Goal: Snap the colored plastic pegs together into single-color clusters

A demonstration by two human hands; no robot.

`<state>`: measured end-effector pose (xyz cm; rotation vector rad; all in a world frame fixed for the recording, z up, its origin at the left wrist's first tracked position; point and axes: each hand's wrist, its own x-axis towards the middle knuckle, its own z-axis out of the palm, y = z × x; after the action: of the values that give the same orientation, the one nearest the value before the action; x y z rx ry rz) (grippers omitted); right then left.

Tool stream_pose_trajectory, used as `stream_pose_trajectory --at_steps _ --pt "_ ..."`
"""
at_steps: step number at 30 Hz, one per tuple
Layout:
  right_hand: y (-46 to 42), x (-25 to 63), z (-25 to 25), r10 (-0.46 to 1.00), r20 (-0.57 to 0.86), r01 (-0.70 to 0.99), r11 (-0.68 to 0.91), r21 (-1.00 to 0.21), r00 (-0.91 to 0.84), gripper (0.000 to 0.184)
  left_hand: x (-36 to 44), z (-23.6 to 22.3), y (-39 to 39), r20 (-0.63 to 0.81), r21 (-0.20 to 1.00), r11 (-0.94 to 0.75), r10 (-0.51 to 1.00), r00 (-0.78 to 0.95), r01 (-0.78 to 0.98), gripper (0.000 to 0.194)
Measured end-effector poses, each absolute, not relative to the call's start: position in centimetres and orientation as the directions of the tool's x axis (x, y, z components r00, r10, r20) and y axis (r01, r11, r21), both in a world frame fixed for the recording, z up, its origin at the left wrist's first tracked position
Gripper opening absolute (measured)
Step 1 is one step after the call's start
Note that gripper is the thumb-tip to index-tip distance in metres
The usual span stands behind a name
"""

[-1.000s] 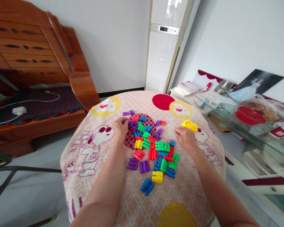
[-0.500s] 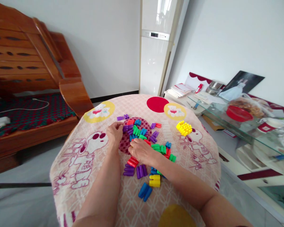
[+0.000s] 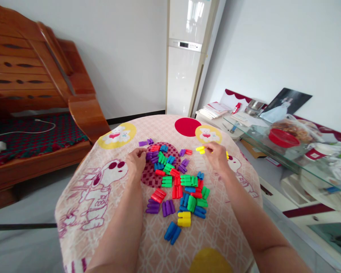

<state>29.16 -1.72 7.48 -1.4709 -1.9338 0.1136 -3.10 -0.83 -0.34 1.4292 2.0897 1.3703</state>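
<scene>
My left hand (image 3: pixel 136 162) is at the left edge of the pile, fingertips pinched together against some purple plastic pieces (image 3: pixel 152 156); whether anything is between them is hidden. Further right, my right hand (image 3: pixel 216 157) has its fingers closed on yellow finger-shaped plastic pieces (image 3: pixel 200 150), which stick out left of the fingertips. Behind that hand, another bit of yellow (image 3: pixel 227 155) shows; the rest of the yellow cluster is covered. Between my arms lie several small rounded plastic pieces in groups: green (image 3: pixel 167 182), red (image 3: pixel 158 195), blue (image 3: pixel 173 232) and a yellow group (image 3: pixel 184 219).
A patterned cloth (image 3: pixel 102 242) covers the round table. To the left stands a wooden bench (image 3: pixel 82 113). On the right, a glass-topped stand (image 3: pixel 250 142) bears a red bowl (image 3: pixel 284 137), papers and bags. A tall white cabinet-like unit (image 3: pixel 183 79) stands behind the table.
My right hand has moved from the middle of the pile rightward to the yellow cluster, and yellow pieces now show at its fingertips. Green and red pieces are uncovered. My left hand has barely moved.
</scene>
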Motion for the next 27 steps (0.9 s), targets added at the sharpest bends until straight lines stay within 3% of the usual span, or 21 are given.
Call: stream_pose_trajectory --at_steps 3,6,14,22,24,27 --pt "0.6 34.6 8.0 0.884 0.459 0.937 0.079 -0.34 0.092 0.033 -3.1 -0.4 -0.8 0.275 0.818 0.059 0.834 -0.479 0.572 0.032" --pt "2.5 38.3 7.8 0.896 0.41 0.975 -0.095 -0.2 0.172 0.036 -3.0 -0.4 -0.8 0.269 0.82 0.067 0.831 -0.486 0.569 0.032" --pt "5.0 39.9 6.5 0.968 0.207 0.987 -0.154 0.04 0.142 0.038 -3.0 -0.2 -0.9 0.271 0.81 0.08 0.828 -0.491 0.581 0.03" --pt "5.2 38.9 6.7 0.992 0.033 0.992 -0.121 0.046 0.12 0.04 -3.2 -0.4 -0.8 0.287 0.803 0.067 0.827 -0.483 0.592 0.03" --pt "4.9 38.8 6.8 0.988 0.055 0.989 -0.145 0.038 0.142 0.043 -3.1 -0.4 -0.7 0.291 0.805 0.064 0.824 -0.486 0.59 0.03" --pt "3.4 37.4 7.0 0.967 0.217 0.99 -0.131 -0.042 0.137 0.044 -3.0 -0.4 -0.8 0.28 0.812 0.069 0.825 -0.491 0.58 0.031"
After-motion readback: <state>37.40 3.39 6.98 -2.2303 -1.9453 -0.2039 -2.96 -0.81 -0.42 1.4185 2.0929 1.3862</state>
